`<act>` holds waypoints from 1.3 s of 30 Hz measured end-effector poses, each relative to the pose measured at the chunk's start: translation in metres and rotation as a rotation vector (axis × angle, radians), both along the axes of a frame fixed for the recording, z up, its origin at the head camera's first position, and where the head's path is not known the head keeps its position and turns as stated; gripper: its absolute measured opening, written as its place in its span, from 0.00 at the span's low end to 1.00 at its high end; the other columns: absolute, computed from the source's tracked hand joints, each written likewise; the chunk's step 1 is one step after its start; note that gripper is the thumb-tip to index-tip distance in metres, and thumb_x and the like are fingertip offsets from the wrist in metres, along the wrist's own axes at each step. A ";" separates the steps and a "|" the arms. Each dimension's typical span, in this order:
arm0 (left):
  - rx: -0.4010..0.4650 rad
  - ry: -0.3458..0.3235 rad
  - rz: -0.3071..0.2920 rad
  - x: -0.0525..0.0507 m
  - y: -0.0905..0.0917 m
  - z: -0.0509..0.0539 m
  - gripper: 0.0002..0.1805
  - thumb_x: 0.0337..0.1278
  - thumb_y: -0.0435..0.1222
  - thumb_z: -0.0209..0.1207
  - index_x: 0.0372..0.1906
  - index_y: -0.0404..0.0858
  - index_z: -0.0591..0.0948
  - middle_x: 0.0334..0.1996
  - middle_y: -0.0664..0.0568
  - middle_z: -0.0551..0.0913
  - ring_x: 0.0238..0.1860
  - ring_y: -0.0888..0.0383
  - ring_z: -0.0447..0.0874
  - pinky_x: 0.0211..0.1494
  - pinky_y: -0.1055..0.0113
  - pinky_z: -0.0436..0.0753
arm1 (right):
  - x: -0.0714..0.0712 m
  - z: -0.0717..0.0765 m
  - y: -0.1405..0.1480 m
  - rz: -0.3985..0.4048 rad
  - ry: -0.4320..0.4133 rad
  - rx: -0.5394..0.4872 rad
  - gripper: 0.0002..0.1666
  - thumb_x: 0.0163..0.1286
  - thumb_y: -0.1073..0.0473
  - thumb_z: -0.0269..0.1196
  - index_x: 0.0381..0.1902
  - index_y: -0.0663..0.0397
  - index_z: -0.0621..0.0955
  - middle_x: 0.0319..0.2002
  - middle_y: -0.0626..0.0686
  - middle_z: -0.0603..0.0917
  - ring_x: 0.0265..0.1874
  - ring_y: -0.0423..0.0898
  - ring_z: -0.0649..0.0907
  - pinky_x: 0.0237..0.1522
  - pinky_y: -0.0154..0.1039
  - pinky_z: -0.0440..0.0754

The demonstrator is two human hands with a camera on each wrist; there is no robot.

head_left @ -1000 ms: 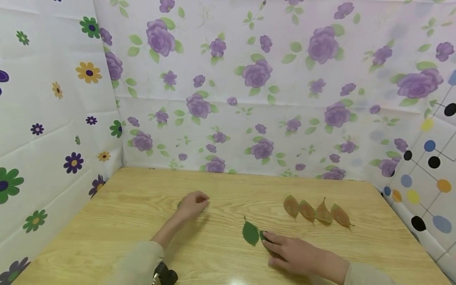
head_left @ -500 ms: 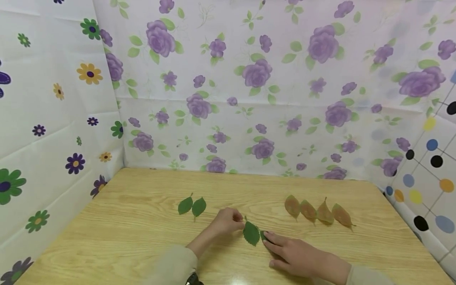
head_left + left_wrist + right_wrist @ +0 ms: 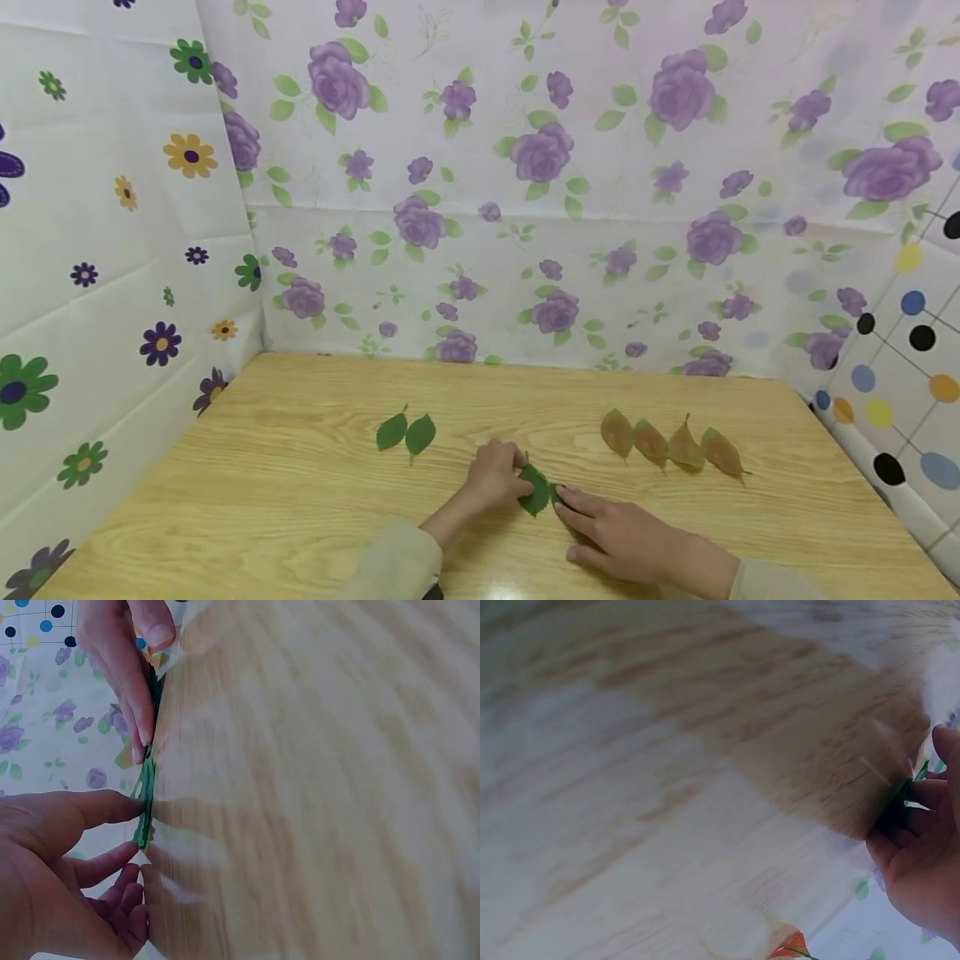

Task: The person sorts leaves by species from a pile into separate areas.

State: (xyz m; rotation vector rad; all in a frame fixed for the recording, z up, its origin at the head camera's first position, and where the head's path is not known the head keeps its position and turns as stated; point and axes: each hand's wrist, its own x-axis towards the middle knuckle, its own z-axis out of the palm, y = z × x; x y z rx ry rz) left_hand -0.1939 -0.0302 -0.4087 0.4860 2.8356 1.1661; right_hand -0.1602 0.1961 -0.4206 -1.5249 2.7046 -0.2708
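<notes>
My left hand (image 3: 492, 477) is at a green serrated leaf (image 3: 535, 500) in the middle of the table, thumb on its surface and index finger at its edge. The left wrist view shows the leaf (image 3: 145, 802) edge-on between thumb and index finger, low against the wood. Just to the right, my right hand (image 3: 626, 533) lies with fairly straight fingers pressing on a second green leaf (image 3: 556, 493), mostly covered by the fingertips. These two leaves are side by side, close together. In the right wrist view the right hand (image 3: 922, 847) partly hides the green.
Two green leaves, one (image 3: 392, 432) beside another (image 3: 421, 435), lie at the left. Several reddish-brown leaves (image 3: 686, 450) form a row at the back right. The wooden table (image 3: 225, 500) meets a flowered cloth (image 3: 487, 275) behind.
My left hand has left the pair of green leaves on the left, moved right, and taken hold of the middle green leaf. The right hand stays in place.
</notes>
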 end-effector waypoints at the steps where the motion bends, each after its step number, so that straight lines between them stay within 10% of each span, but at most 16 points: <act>1: 0.004 -0.007 0.005 0.000 0.001 0.001 0.15 0.42 0.27 0.70 0.38 0.26 0.80 0.37 0.42 0.76 0.45 0.40 0.72 0.46 0.47 0.75 | 0.000 0.000 0.000 0.002 0.006 -0.003 0.36 0.76 0.42 0.47 0.65 0.69 0.70 0.66 0.68 0.67 0.61 0.58 0.73 0.52 0.45 0.80; 10: 0.031 -0.053 -0.001 0.002 0.010 0.006 0.15 0.43 0.22 0.66 0.38 0.26 0.76 0.32 0.43 0.76 0.35 0.50 0.74 0.35 0.64 0.81 | 0.002 0.000 0.000 0.008 0.028 -0.021 0.36 0.76 0.43 0.48 0.64 0.71 0.70 0.66 0.69 0.67 0.61 0.61 0.73 0.51 0.46 0.80; 22: 0.093 -0.095 -0.003 -0.008 0.003 0.000 0.19 0.39 0.20 0.67 0.42 0.23 0.76 0.39 0.36 0.79 0.42 0.41 0.79 0.43 0.52 0.82 | 0.003 -0.003 0.000 -0.003 0.006 -0.034 0.36 0.77 0.43 0.48 0.65 0.69 0.70 0.66 0.68 0.66 0.62 0.59 0.73 0.51 0.45 0.80; 39: 0.150 -0.078 -0.058 -0.011 -0.009 -0.001 0.09 0.45 0.20 0.66 0.33 0.24 0.79 0.24 0.49 0.76 0.26 0.59 0.74 0.27 0.70 0.78 | 0.003 0.000 -0.004 -0.036 0.022 -0.019 0.33 0.77 0.44 0.49 0.62 0.69 0.73 0.64 0.66 0.70 0.59 0.58 0.75 0.51 0.46 0.80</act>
